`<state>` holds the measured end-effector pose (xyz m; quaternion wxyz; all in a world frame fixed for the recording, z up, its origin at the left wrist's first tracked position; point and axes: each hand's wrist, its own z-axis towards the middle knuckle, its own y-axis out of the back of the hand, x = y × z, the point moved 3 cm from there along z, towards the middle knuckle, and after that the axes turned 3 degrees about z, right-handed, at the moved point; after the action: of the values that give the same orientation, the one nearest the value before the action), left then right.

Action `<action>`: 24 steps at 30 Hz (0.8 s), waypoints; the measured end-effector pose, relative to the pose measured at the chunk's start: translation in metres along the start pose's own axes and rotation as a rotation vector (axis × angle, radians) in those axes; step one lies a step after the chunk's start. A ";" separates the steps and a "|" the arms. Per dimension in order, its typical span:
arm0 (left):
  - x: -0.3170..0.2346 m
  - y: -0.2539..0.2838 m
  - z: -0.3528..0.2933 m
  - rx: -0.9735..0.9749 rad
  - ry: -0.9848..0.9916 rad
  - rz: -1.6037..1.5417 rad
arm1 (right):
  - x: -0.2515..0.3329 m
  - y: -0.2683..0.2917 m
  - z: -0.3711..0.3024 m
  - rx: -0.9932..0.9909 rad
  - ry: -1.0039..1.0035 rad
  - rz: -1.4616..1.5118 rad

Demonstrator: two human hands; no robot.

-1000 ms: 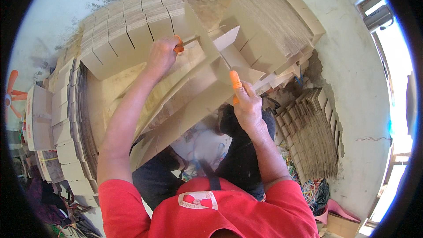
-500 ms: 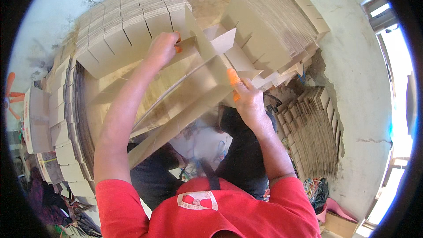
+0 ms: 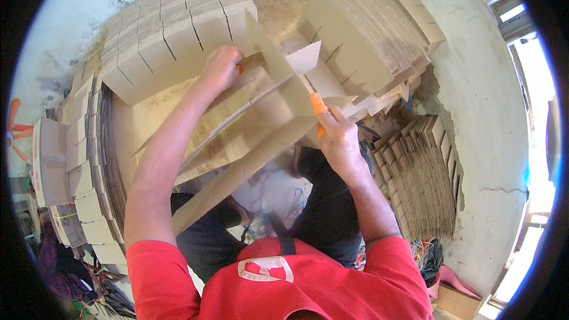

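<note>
Several long cardboard divider strips cross one another in front of me, slotted into a partly joined grid. My left hand is closed on the far cardboard strip, near where it meets the crosswise piece; its fingertips are mostly hidden. On the right, my right hand pinches the grid's near right corner. Orange coverings wrap fingers on both hands. Short flaps of the grid stick out to the right between my hands.
A large slotted cardboard stack stands at the far left, another stack at the far right. More strips are piled at the left and lower right. A wall rises at the right. My legs are below the grid.
My left hand has shifted slightly right and its fingers have turned further under. My right hand and the corner it holds have moved a little right and down.
</note>
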<state>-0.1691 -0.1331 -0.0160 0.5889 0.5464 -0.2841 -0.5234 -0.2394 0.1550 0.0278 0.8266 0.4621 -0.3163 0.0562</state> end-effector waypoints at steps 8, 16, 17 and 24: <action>0.003 0.008 -0.001 -0.047 -0.017 -0.096 | -0.011 0.000 -0.001 0.057 0.009 0.014; -0.013 0.049 -0.010 -0.021 0.098 -0.102 | -0.006 0.008 0.038 0.179 0.086 -0.255; -0.029 0.070 -0.020 -0.113 0.048 -0.076 | -0.011 0.008 0.039 0.215 0.074 -0.274; -0.130 0.118 -0.197 0.441 -0.041 0.081 | -0.042 0.016 0.056 0.437 0.009 -0.226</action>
<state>0.0078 0.0388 0.0786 0.4697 0.6395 -0.4253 -0.4355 -0.3060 0.1276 0.0365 0.7094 0.6622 -0.2392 0.0327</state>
